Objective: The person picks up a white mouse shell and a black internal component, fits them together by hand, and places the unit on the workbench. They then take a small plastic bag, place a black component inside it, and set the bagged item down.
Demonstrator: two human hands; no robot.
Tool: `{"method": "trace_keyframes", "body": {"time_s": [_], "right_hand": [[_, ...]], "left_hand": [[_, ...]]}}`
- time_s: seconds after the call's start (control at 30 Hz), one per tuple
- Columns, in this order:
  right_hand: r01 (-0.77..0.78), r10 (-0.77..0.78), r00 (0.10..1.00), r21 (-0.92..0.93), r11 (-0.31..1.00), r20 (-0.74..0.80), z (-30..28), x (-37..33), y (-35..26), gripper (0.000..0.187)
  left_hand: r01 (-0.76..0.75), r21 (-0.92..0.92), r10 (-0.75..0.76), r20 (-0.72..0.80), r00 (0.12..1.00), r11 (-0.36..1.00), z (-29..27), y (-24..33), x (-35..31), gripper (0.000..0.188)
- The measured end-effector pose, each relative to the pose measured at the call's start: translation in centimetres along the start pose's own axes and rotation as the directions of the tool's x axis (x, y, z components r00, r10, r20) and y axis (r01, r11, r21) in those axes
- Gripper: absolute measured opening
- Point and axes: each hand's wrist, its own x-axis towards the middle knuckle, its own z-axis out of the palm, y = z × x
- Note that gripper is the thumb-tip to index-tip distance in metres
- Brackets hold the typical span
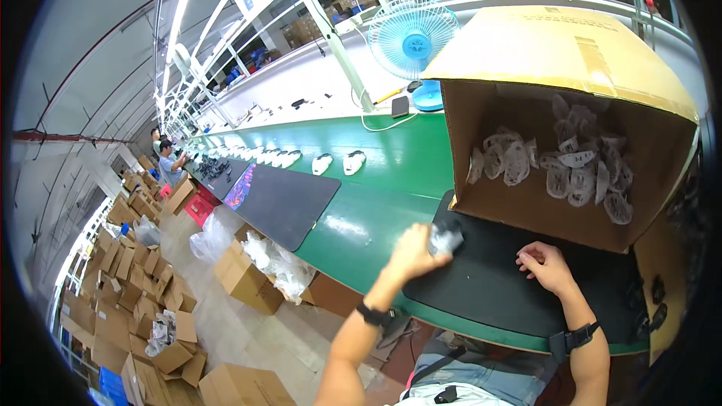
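My left hand (411, 254) is closed round a small, blurred piece in clear plastic (447, 239), pale with a dark part. It is over the left part of a black mat (481, 274). Farther right, above the same mat, my right hand (546, 265) has its fingers loosely bent and apart, with nothing seen in them. Beyond both hands a large cardboard box (489, 214) lies on its side, its opening toward me. Inside it are several clear plastic-wrapped pieces (579, 173), whose contents I cannot make out.
A row of white-and-black rounded items (353, 163) runs along the green bench (361, 218). A blue fan (416, 45) stands behind. Another dark mat (282, 199) lies left. Cartons (248, 274) crowd the floor. A co-worker (171, 162) is at the bench's far end.
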Motion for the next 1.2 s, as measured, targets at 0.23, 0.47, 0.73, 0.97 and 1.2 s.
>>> {"method": "trace_keyframes", "body": {"time_s": [0.23, 0.47, 0.73, 0.97, 1.2], "right_hand": [[0.067, -0.066, 0.997, -0.03, 0.997, 0.046, -0.7, -0.4, -0.5, 0.026], [0.02, -0.017, 0.998, -0.052, 0.998, 0.061, -1.0, -0.7, -0.5, 0.027], [0.07, -0.058, 0.99, -0.096, 0.993, 0.125, -1.0, -0.2, -0.1, 0.028], [0.076, -0.064, 0.989, -0.083, 0.994, 0.134, -1.3, -0.3, -0.1, 0.027], [0.062, -0.049, 0.99, -0.091, 0.994, 0.135, -1.7, 0.1, 1.0, 0.027]], "left_hand": [[0.246, 0.094, -0.208, -0.299, 0.931, 0.965, 2.3, -7.3, 10.7, 0.071], [0.161, 0.081, -0.084, -0.584, 0.807, 0.984, 6.5, -8.2, 11.1, 0.058], [0.199, 0.096, -0.113, -0.561, 0.82, 0.975, 6.8, -9.2, 11.0, 0.051], [0.19, -0.016, -0.149, -0.689, 0.709, 0.982, 6.3, -7.4, 10.5, 0.043], [-0.538, -0.096, 0.396, -0.572, 0.718, 0.837, 0.5, 6.5, 7.3, 0.027]]}}
